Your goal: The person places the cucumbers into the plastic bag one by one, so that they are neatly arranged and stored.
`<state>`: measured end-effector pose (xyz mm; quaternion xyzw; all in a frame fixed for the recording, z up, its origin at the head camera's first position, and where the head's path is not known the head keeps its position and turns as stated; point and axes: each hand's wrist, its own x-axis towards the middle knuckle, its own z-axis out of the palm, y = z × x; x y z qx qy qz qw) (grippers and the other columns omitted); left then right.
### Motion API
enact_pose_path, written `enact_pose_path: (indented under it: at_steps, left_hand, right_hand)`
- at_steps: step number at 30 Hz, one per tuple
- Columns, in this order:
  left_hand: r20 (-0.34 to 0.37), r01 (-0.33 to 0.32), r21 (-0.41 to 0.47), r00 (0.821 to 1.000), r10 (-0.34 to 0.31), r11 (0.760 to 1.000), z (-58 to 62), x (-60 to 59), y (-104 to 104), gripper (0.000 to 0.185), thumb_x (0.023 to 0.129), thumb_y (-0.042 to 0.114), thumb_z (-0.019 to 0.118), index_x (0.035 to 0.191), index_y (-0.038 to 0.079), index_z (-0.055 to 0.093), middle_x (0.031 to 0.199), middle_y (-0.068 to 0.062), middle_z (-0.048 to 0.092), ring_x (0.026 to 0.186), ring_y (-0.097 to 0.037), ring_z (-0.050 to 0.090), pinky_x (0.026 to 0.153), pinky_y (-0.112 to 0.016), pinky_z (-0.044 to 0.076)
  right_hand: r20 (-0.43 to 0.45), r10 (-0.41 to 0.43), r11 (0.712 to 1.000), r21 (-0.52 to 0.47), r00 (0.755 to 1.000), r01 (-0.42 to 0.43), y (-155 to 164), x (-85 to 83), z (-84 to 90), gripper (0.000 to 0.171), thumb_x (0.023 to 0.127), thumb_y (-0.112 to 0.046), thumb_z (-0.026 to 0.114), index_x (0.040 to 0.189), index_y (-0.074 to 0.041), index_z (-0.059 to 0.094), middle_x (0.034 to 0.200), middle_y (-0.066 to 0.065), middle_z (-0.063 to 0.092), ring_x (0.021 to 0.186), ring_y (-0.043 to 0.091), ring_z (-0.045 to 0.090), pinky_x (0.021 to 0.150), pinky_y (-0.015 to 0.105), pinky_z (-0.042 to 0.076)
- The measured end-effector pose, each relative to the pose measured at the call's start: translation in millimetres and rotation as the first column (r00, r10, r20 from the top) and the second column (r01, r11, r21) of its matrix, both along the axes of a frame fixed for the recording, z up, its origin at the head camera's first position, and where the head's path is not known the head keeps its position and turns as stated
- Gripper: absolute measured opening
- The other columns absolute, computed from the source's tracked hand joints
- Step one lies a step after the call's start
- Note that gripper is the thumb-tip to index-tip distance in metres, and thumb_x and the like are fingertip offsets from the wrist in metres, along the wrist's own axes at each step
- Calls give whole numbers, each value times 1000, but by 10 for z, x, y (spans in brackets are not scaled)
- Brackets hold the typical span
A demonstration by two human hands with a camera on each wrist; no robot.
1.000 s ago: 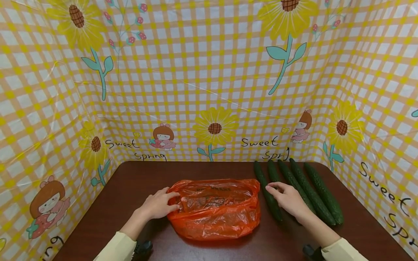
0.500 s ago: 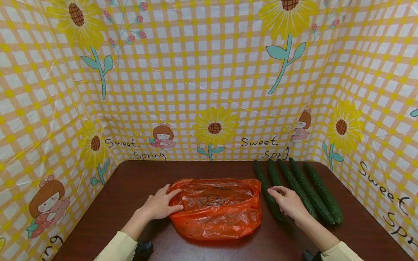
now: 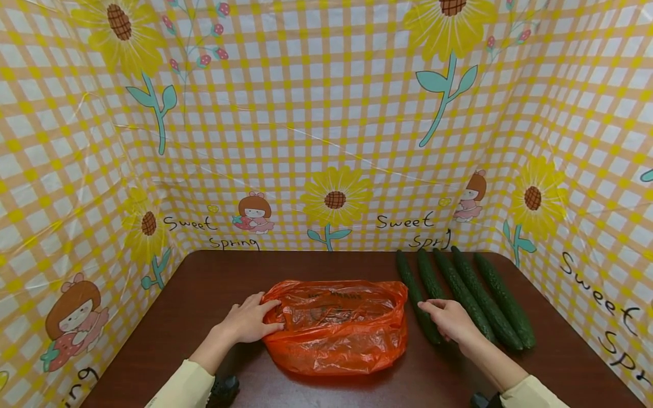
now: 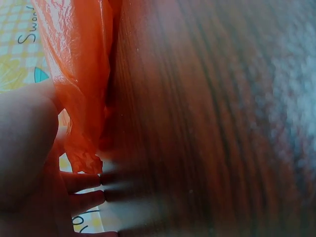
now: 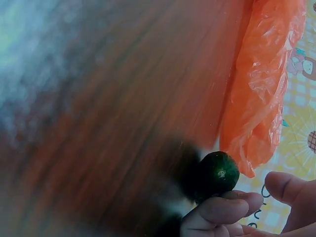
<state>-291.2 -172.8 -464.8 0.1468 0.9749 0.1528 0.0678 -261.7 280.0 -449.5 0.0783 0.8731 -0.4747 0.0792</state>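
An orange plastic bag (image 3: 334, 351) stands with its mouth open in the middle of the dark wooden table. On its left rim my left hand (image 3: 245, 318) holds it, thumb and index finger over the edge. In the left wrist view the other fingers (image 4: 86, 200) reach the table outside the bag. Several green cucumbers lie side by side to the right. Over the leftmost cucumber (image 3: 408, 277) is my right hand (image 3: 451, 318). The right wrist view shows bent fingers (image 5: 222, 210) close beside this cucumber's end, the thumb apart; contact is unclear.
Four-sided checks and sunflowers cover the cloth (image 3: 326, 113) that rises behind and beside the table (image 3: 229, 272). Dark wrist devices show below both sleeves. The bag's right side is close to the leftmost cucumber.
My right hand has moved slightly back toward me along the leftmost cucumber, its fingertips drawing closer together. My left hand, the bag and the cucumbers stay nearly in place.
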Motion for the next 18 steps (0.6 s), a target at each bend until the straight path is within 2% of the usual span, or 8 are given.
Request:
enact_pose_path:
  at_steps: [4, 7, 11, 14, 18]
  left_hand:
    - [3, -4, 3, 1000, 4, 1000, 4, 4, -5, 65, 91, 54, 67, 147, 22, 55, 159, -22, 35, 148, -42, 30, 110, -76, 22]
    - [5, -7, 2, 1000, 7, 1000, 0, 2, -9, 65, 91, 53, 68, 146, 22, 55, 159, -22, 35, 148, -42, 30, 111, -75, 22]
    - [1, -6, 2, 1000, 6, 1000, -11, -7, -13, 65, 91, 54, 68, 146, 22, 55, 158, -22, 35, 148, -42, 30, 110, -75, 23]
    - [-4, -4, -1, 1000, 4, 1000, -20, -18, -18, 65, 91, 54, 67, 146, 22, 55, 158, -22, 36, 147, -42, 31, 110, -74, 24]
    - [-11, -5, -15, 1000, 5, 1000, -33, -27, -23, 66, 91, 56, 67, 146, 23, 54, 158, -21, 36, 147, -41, 31, 110, -75, 24]
  right_hand:
    - [40, 8, 999, -41, 999, -7, 23, -14, -21, 55, 102, -38, 54, 132, 8, 53, 52, -6, 31, 45, 10, 27, 48, 29, 33]
    - [63, 16, 997, -73, 998, -11, 43, -26, -36, 50, 103, -38, 53, 122, 9, 54, 53, -6, 27, 45, 10, 22, 48, 27, 28]
    - [73, 29, 996, -89, 997, -22, 71, -46, -41, 53, 103, -38, 52, 129, 9, 51, 53, -7, 25, 45, 10, 21, 47, 26, 27]
    - [67, 23, 998, -64, 997, -19, 102, -52, -34, 57, 103, -37, 51, 136, 9, 50, 53, -6, 27, 46, 10, 21, 48, 27, 30]
    - [59, -1, 1000, -21, 998, 3, 133, -55, -18, 55, 103, -38, 51, 134, 7, 54, 54, -7, 31, 46, 10, 22, 50, 28, 33]
